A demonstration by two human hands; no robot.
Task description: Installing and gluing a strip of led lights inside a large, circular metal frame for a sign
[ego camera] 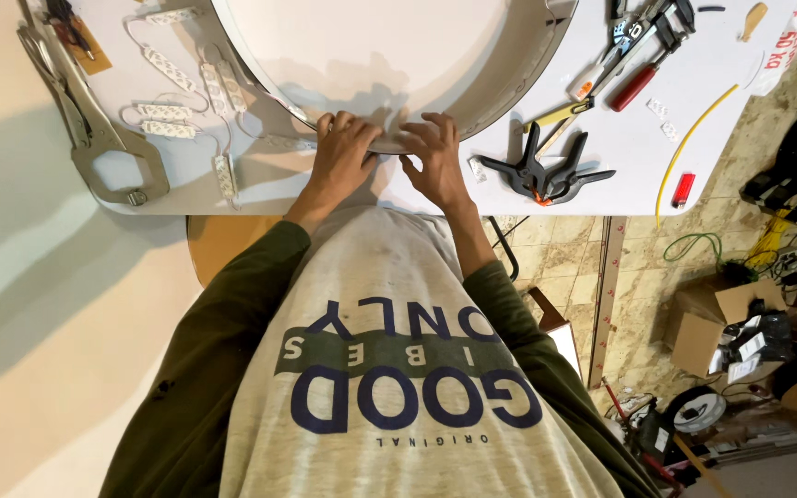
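Observation:
A large round white panel with a thin metal rim [509, 88] lies on the white table [601, 189]. My left hand [343, 152] and my right hand [434, 157] rest side by side on the near edge of that rim, fingers curled over it and pressing down. Neither hand holds a loose tool. A string of small white light modules on thin wires [186, 101] lies just left of my left hand. Two black spring clamps [546, 171] sit on the table just right of my right hand.
Large metal locking pliers [94, 129] lie at the table's left end. Screwdrivers and clamps [634, 51], a yellow cable [694, 138] and a red lighter [683, 189] lie at the right. Cardboard boxes [712, 323], wire reels and cables crowd the tiled floor at right.

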